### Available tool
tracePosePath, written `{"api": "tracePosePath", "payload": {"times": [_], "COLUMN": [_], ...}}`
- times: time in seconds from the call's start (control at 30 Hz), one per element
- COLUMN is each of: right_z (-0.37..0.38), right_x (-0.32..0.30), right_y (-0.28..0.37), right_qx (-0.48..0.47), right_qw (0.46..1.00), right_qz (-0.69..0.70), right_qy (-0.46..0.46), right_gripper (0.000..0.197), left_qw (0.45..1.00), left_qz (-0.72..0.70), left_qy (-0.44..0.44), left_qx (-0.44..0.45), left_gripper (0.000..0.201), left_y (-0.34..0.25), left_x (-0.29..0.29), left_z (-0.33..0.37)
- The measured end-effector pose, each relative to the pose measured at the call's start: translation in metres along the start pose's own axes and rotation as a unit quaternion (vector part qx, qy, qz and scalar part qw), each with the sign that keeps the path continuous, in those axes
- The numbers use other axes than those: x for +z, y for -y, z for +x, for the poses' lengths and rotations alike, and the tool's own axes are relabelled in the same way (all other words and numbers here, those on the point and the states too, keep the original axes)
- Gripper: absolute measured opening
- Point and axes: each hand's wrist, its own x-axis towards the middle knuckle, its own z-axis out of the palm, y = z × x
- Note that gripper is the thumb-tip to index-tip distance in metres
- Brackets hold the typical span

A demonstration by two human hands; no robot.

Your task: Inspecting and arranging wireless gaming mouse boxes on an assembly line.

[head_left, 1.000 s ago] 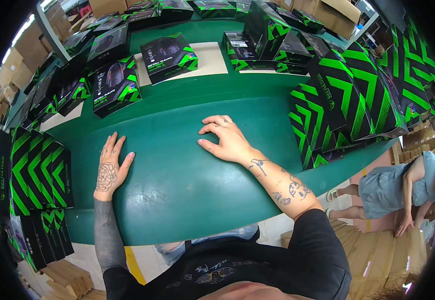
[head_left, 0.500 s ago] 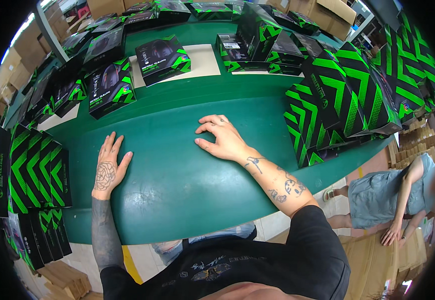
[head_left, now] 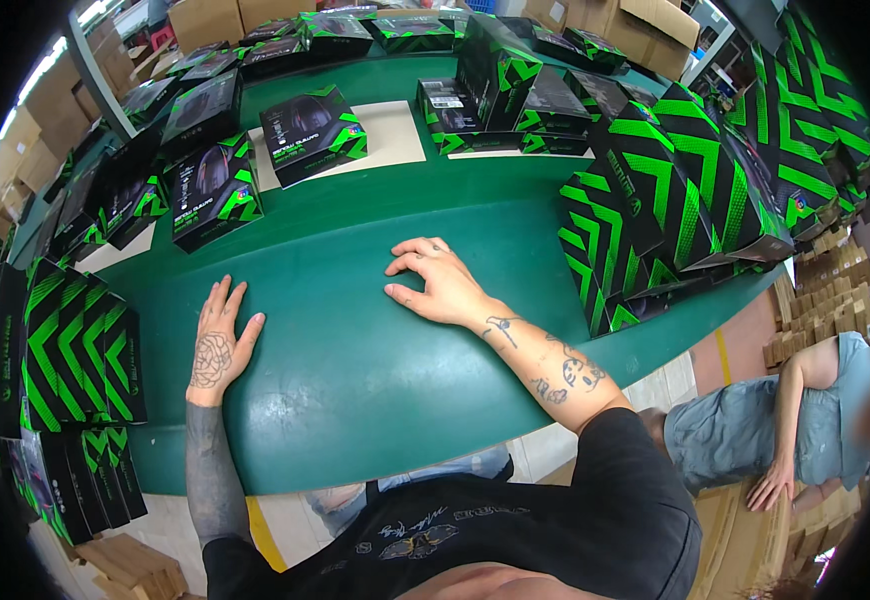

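At the bottom of the frame, a black shirt (head_left: pixel 565 520) is covering the person's torso, and both forearms are extending over a green surface (head_left: pixel 355 420). At centre left, the left hand (head_left: pixel 219 345) is resting on the surface, back upward, its fingers released and pointing toward the top of the frame. Near the centre, the right hand (head_left: pixel 443 288) is also resting on the surface; its fingers are curling loosely, released, with the thumb standing apart from the forefinger. Black-and-green boxes (head_left: pixel 70 345) are standing in a row at the left edge of the frame. On the right, a pile of similar boxes (head_left: pixel 655 210) is leaning at various angles. Beyond the left hand, a printed box (head_left: pixel 215 190) is lying on the surface; another box (head_left: pixel 310 135) is sitting on a pale sheet (head_left: pixel 395 130) at upper centre-left. At lower right, a second person (head_left: pixel 745 420) in grey-blue clothing is placing a hand on brown cardboard (head_left: pixel 740 530). Farthest away, at the top, more boxes (head_left: pixel 410 33) are lying before brown cartons (head_left: pixel 645 40).
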Motion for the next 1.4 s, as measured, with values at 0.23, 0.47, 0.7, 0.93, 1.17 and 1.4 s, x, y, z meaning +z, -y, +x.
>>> {"api": "tracePosePath", "payload": {"times": [0.23,0.47,0.7,0.93,1.17,1.4], "right_z": [-0.001,0.032,0.134,0.136,0.125,0.118], "right_x": [-0.003,-0.024,-0.121,-0.109,-0.093,-0.092], "right_y": [-0.002,-0.035,-0.124,-0.112,-0.098,-0.148], "right_qx": [0.006,0.000,0.126,0.035,0.160,0.113], "right_qw": [1.000,0.975,0.843,0.894,0.883,0.883], "right_qz": [-0.007,-0.032,-0.186,-0.387,-0.406,-0.302], "right_qy": [0.009,-0.222,-0.489,-0.221,-0.171,-0.342], "right_gripper": [0.027,0.056,0.106,0.086,0.071,0.066], "left_qw": [1.000,1.000,1.000,1.000,0.999,0.999], "left_qz": [-0.008,-0.002,-0.006,-0.002,0.009,-0.040], "left_qy": [-0.012,-0.024,-0.023,0.006,0.013,0.016], "left_qx": [0.001,-0.002,0.009,0.023,0.032,0.005], "left_gripper": [0.052,0.053,0.054,0.054,0.054,0.054], "left_y": [-0.003,-0.002,-0.007,-0.015,-0.020,-0.038], "left_x": [0.006,0.006,0.008,-0.001,-0.002,0.001], "left_z": [-0.001,0.000,0.002,-0.002,0.005,0.014]}}
